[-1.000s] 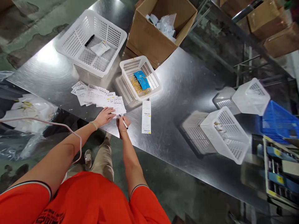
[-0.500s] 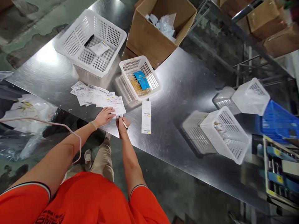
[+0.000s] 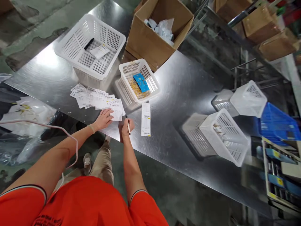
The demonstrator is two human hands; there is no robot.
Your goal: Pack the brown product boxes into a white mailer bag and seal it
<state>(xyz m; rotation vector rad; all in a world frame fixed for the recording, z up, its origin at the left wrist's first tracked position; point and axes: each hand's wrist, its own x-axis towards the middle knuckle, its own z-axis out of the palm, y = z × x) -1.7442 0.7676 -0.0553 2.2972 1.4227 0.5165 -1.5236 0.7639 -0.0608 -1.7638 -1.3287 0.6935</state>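
1. Right hand [image 3: 127,126]: grip closed around a pen [image 3: 129,128], dark tip pointing away from the body, rear end toward the worktop's near edge.
2. Left hand [image 3: 104,119]: grip not wrapped round anything; fingers spread flat, tips over the left part of the front slip [image 3: 116,114]. Thumb partly hidden, can't tell if it pinches an edge.
3. Front slip: at the right end of the slip pile [image 3: 88,97], on the metal worktop [image 3: 164,138], between the two hands, printed side up.
4. Key relation: the front slip lies left of the right grip and slightly farther from the body. Pen tip is just beside the slip's right side; contact with paper can't be told. Left hand is nearer, already on it; right hand just off it.
5. Pen axis: roughly near-to-far, leaning a little left toward the tip.
6. Paper strip [image 3: 146,120]: right of the right hand, apart from it, flat, long axis near-to-far, roughly in line with the pen's direction. Right hand is the nearer one.
7. Beyond: small white basket [image 3: 154,84] with a blue card [image 3: 141,83] inside, just past the strip's far end; large white basket [image 3: 68,48] behind the slip pile; open carton [image 3: 145,44] past the small basket.
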